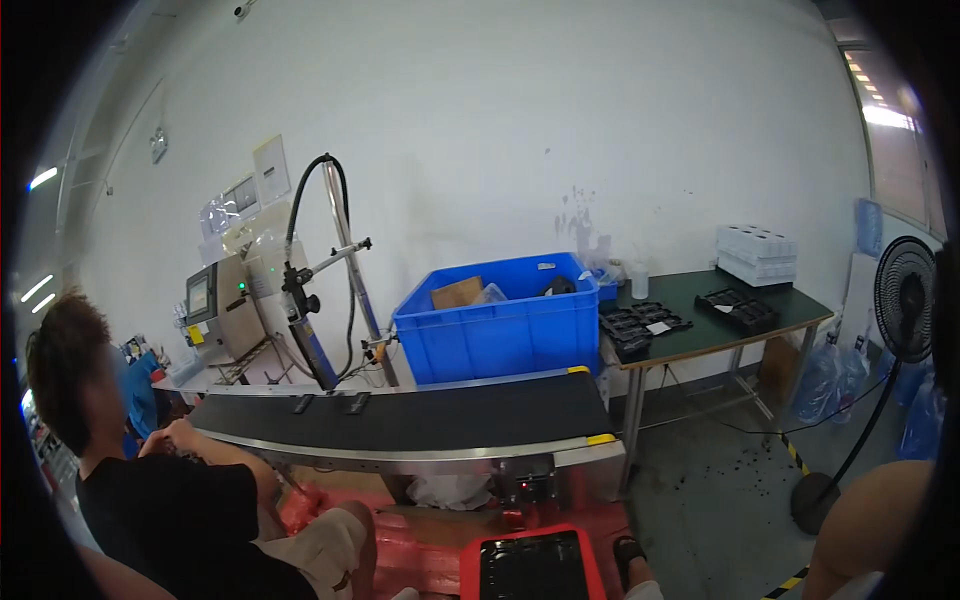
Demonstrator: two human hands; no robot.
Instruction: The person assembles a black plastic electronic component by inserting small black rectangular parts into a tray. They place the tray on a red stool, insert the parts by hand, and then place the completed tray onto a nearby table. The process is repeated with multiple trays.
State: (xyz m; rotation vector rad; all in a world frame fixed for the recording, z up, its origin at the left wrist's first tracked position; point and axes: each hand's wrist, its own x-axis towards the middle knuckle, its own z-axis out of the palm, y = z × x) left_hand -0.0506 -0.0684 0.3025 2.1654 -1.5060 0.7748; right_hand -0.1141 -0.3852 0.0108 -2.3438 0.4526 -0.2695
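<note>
Neither of my hands shows. At the right edge is a large blurred bare limb [875,525], perhaps my own right arm; its hand lies outside the picture. Another strip of bare skin [118,578] enters at the lower left, also without a hand. Ahead runs a conveyor with a black belt [460,410]. Two small dark flat pieces, one [303,404] beside the other [356,403], lie on its left half. Below, near the bottom edge, stands a red bin [470,570] with shiny black contents.
A seated co-worker [175,510] in black has both hands [178,437] near the belt's left end. Behind the belt stand an inkjet-like printer [228,308] and a big blue tub [500,340]. At right are a green table [700,320] with black trays and a fan [905,300].
</note>
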